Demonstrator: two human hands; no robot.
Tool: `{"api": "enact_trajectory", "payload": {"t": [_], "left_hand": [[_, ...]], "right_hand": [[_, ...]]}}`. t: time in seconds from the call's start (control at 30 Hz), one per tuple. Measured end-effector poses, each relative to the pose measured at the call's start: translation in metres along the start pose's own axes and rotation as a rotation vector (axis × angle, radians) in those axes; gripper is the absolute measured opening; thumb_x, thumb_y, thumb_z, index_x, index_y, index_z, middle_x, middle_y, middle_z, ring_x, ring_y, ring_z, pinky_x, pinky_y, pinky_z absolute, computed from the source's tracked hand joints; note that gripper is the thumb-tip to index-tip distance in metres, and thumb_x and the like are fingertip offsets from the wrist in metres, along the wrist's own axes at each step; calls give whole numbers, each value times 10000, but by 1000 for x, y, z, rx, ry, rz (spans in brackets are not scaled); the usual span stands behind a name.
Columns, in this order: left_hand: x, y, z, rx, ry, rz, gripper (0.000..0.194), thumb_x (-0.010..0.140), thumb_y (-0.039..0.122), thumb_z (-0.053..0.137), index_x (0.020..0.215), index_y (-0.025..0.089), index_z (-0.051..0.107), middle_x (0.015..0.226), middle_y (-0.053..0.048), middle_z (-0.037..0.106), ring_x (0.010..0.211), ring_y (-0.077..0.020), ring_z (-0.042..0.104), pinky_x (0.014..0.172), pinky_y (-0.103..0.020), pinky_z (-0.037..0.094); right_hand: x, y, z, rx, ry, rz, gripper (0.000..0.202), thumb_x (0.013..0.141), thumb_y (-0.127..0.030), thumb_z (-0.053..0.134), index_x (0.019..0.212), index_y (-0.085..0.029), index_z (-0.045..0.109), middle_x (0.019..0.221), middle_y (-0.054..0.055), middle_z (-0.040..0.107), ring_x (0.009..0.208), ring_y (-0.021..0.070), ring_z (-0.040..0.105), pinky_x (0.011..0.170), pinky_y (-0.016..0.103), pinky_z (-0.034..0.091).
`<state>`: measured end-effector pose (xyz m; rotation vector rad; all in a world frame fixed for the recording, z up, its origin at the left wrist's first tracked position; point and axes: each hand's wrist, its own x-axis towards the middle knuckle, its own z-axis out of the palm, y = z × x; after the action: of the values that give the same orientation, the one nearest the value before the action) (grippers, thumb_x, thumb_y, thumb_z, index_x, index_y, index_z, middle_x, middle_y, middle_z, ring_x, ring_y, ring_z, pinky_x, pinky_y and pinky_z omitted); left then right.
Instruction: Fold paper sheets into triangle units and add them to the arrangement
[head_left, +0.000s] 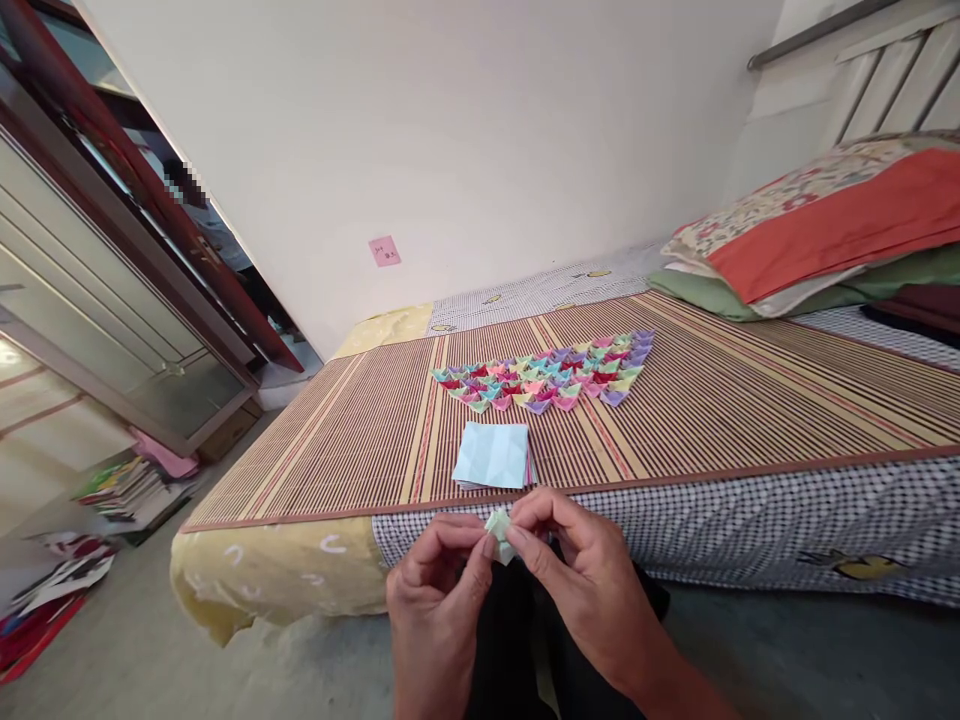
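Note:
A small pale green piece of folded paper (500, 538) is pinched between my two hands, just off the bed's near edge. My left hand (442, 590) grips its left side with thumb and forefinger. On the other side, the thumb and fingers of my right hand (577, 580) are closed on it. Part of the paper is hidden by my fingertips. Just beyond lies a stack of square paper sheets (493, 455), light blue on top. Farther back, many small folded paper pieces (544, 372) in several colours stand in rows on the striped mat.
The striped bamboo mat (360, 440) covers the bed, over a checked sheet (720, 520) and yellow cloth (277, 570). Pillows (832, 230) are piled at the right. A pink note (385, 251) sticks to the wall. Through the doorway at left, a person (217, 235) is partly visible.

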<state>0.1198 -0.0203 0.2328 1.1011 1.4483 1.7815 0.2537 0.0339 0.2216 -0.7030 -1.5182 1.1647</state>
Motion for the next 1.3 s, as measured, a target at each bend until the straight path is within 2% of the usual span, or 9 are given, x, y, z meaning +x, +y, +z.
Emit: {"api": "enact_trajectory", "payload": {"t": [0.13,0.3,0.43,0.67,0.83,1.1,1.3], "left_hand": [[1,0,1,-83,-46,-88,196,717,296,926,818,182,802,722,-21,760,663,-135,683,653,-199,579],[2,-1,1,-163,-22,-150,199,708,297,936,788,176,800,709,-15,763,647,-119,679,654,-187,576],[1,-1,1,-179,-12,-200,204,722,314,930,807,176,806,722,-19,769,669,-123,687,684,-195,576],[2,-4,-3,-101,-7,-155,213,754,352,900,800,162,815,727,-38,767,695,-150,686,705,-234,581],[1,-3,1,-43,28,-90,248,711,357,922,727,163,769,698,-36,761,657,-158,695,635,-222,578],[0,-5,5,-31,66,-68,275,708,370,922,707,161,742,709,-42,766,676,-163,716,658,-221,593],[2,-4,4,-98,86,-66,272,709,321,935,835,176,742,768,-21,760,719,-145,706,679,-201,580]], "right_hand": [[2,0,-2,11,6,-22,151,971,-298,649,843,-219,670,835,9,678,762,165,615,719,285,479],[3,-1,-3,54,-59,-38,113,959,-260,659,857,-227,692,873,4,669,780,156,608,731,274,483],[4,0,0,118,-44,-3,113,956,-275,670,852,-229,671,888,10,664,841,174,639,751,275,508],[5,3,1,173,-43,17,146,942,-281,684,814,-215,665,974,34,675,915,190,672,816,295,521],[5,8,3,205,-30,67,179,932,-306,695,789,-208,648,906,24,660,843,178,649,766,293,513],[5,9,10,193,32,43,159,907,-245,692,763,-201,639,882,32,669,842,184,670,783,305,528],[8,7,10,194,48,53,109,896,-269,708,828,-206,652,843,22,690,808,182,682,756,302,553]]}}
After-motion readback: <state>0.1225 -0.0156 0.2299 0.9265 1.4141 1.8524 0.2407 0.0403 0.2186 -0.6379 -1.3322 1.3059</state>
